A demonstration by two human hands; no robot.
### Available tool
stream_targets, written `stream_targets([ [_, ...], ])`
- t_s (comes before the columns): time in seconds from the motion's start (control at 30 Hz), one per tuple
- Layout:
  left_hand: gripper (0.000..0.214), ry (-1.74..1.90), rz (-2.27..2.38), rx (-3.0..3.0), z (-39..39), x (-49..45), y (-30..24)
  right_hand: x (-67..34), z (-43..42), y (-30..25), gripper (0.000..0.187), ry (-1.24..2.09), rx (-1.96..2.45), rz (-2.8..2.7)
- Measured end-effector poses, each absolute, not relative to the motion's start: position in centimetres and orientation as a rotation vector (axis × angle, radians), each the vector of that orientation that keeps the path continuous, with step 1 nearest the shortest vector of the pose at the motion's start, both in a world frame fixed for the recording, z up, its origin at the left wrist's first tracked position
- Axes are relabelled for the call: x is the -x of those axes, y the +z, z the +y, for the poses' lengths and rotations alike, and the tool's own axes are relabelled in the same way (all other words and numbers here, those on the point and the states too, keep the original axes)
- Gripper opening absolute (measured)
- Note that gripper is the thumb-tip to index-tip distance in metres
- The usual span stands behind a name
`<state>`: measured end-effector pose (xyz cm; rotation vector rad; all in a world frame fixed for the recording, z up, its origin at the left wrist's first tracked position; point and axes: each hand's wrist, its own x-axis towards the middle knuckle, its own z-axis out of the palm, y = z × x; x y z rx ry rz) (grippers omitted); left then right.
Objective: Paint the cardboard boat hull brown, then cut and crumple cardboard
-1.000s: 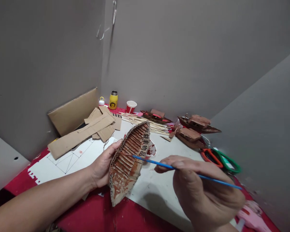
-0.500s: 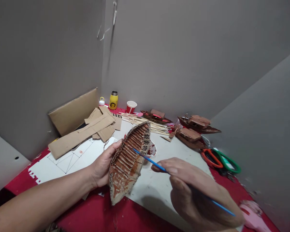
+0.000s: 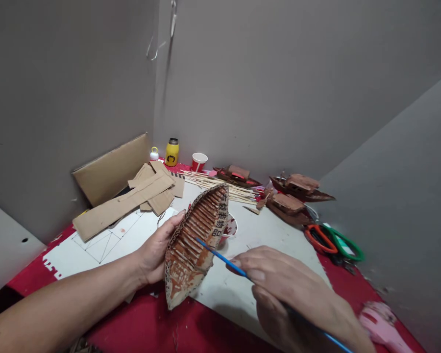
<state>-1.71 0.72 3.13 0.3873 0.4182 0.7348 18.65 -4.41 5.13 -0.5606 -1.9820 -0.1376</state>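
One cardboard boat hull (image 3: 189, 248), before the paint cup (image 3: 232, 227), rests in the curled left hand (image 3: 159, 252); the right hand (image 3: 292, 282) pinches a paintbrush (image 3: 224, 259), seemingly coating ribs (image 3: 205, 212); pale patches (image 3: 191, 287) call for more strokes.

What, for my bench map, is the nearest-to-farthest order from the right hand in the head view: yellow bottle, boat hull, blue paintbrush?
1. Blue paintbrush: in the right hand.
2. Boat hull: to its left, close by.
3. Yellow bottle: left, at the back.
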Motion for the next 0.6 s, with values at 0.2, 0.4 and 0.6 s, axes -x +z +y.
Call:
stream_targets([
  [0.2,0.054,0.725,0.408,-0.381,0.8,1.5,2.6,-17.7,-3.2,4.0,0.016,0.137,0.653,-1.436],
  [0.4,0.044,0.725,0.287,-0.454,1.4,1.9,2.1,-17.4,-2.7,4.8,0.011,0.126,0.664,-1.243],
  [0.6,0.047,0.806,0.422,-0.439,1.7,2.1,2.7,-17.4,-5.7,4.2,0.014,0.327,0.575,-1.585],
])
